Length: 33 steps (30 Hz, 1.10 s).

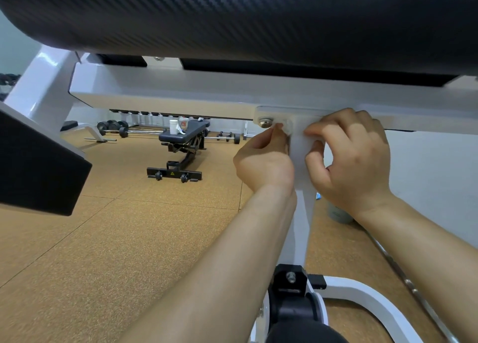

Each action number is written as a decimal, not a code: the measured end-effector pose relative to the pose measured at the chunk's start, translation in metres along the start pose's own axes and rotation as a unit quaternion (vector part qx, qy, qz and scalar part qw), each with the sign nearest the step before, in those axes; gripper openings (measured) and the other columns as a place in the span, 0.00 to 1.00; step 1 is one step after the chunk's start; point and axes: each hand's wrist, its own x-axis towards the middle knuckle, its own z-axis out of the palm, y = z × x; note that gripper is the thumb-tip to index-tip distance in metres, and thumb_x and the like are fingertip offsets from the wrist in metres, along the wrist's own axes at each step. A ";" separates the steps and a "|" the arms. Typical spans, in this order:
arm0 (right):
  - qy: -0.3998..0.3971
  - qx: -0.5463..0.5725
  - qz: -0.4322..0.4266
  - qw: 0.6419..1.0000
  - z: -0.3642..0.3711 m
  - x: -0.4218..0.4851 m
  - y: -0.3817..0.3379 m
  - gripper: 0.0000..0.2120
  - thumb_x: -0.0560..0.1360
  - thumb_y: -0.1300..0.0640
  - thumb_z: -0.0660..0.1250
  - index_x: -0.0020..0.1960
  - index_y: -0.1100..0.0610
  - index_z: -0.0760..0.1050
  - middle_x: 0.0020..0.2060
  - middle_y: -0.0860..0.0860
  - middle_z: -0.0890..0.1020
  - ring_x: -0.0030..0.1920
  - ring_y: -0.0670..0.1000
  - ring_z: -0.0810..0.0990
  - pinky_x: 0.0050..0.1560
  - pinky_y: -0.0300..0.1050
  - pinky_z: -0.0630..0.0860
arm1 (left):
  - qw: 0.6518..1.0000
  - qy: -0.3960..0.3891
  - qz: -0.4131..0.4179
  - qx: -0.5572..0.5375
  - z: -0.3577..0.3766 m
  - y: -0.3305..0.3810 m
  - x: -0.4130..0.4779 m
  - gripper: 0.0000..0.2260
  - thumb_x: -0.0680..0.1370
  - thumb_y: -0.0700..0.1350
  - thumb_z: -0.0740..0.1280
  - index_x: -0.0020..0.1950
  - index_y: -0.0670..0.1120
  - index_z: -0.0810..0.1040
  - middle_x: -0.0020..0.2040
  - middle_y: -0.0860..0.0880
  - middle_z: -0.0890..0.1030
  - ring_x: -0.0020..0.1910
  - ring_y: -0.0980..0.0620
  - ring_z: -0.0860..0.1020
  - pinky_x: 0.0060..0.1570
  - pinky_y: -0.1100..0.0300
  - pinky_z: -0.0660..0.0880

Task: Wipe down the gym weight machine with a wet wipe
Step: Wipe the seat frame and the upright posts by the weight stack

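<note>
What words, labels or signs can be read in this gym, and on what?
No word reads clearly.
Yellow warning triangle on the base of the black bench: symbol too small.
Red label on a cup on that bench: blurred.
Faint print on the grey bottle: unreadable.

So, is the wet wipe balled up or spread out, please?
Spread out: the wet wipe wraps the white post, left hand and right hand gripping its ends.

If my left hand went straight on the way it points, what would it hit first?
Probably the bolt on the white bracket just above the left hand, which pinches the wipe; depth is hard to judge.
</note>
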 end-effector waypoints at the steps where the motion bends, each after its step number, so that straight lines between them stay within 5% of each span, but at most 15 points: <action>1: 0.000 -0.001 -0.002 1.000 0.000 0.000 0.000 0.10 0.69 0.62 0.64 0.47 0.60 0.81 0.42 0.58 0.80 0.41 0.63 0.77 0.42 0.55 0.73 | 1.000 0.001 -0.008 0.002 0.000 0.000 0.000 0.06 0.75 0.39 0.75 0.39 0.48 0.84 0.36 0.49 0.85 0.35 0.50 0.80 0.48 0.47 0.82; 5: 0.006 0.000 -0.005 1.000 0.000 0.001 0.000 0.08 0.69 0.62 0.65 0.46 0.60 0.81 0.42 0.57 0.80 0.41 0.62 0.77 0.42 0.54 0.72 | 0.999 -0.020 0.003 -0.032 -0.001 0.002 -0.003 0.06 0.74 0.37 0.75 0.37 0.45 0.85 0.34 0.49 0.84 0.35 0.49 0.79 0.43 0.50 0.79; 10: 0.008 0.001 -0.003 1.000 0.002 0.000 -0.002 0.08 0.69 0.62 0.66 0.45 0.59 0.81 0.42 0.57 0.80 0.40 0.62 0.76 0.42 0.55 0.72 | 0.998 -0.021 0.021 -0.059 0.003 0.006 -0.008 0.01 0.74 0.38 0.76 0.44 0.40 0.86 0.42 0.43 0.87 0.41 0.48 0.83 0.53 0.46 0.81; 19: 0.008 0.012 0.004 1.000 0.001 0.001 -0.007 0.09 0.68 0.62 0.65 0.47 0.60 0.81 0.42 0.58 0.80 0.41 0.62 0.76 0.42 0.56 0.73 | 0.999 -0.013 0.035 -0.008 0.000 -0.003 0.004 0.04 0.75 0.38 0.75 0.40 0.43 0.85 0.32 0.52 0.82 0.32 0.54 0.79 0.40 0.57 0.77; 23: -0.016 0.022 0.009 1.000 -0.006 -0.002 -0.009 0.16 0.69 0.62 0.64 0.55 0.61 0.81 0.50 0.59 0.81 0.45 0.62 0.78 0.43 0.56 0.76 | 0.992 -0.013 0.086 0.094 -0.007 -0.003 0.010 0.04 0.75 0.41 0.74 0.40 0.46 0.85 0.35 0.51 0.84 0.31 0.57 0.78 0.40 0.61 0.76; 29: -0.034 0.071 0.042 0.996 -0.018 -0.016 -0.006 0.18 0.76 0.65 0.64 0.65 0.61 0.77 0.57 0.59 0.79 0.52 0.59 0.77 0.49 0.54 0.77 | 0.923 -0.145 0.286 0.213 -0.026 0.014 -0.020 0.03 0.77 0.42 0.73 0.47 0.50 0.85 0.41 0.58 0.84 0.41 0.64 0.81 0.44 0.70 0.76; 33: -0.012 0.154 0.086 0.984 -0.025 -0.034 -0.017 0.18 0.80 0.66 0.62 0.70 0.63 0.74 0.59 0.58 0.78 0.56 0.56 0.79 0.52 0.51 0.78 | 0.907 -0.225 0.269 0.235 -0.025 0.010 -0.033 0.05 0.77 0.38 0.72 0.50 0.45 0.87 0.43 0.54 0.86 0.45 0.59 0.84 0.51 0.59 0.81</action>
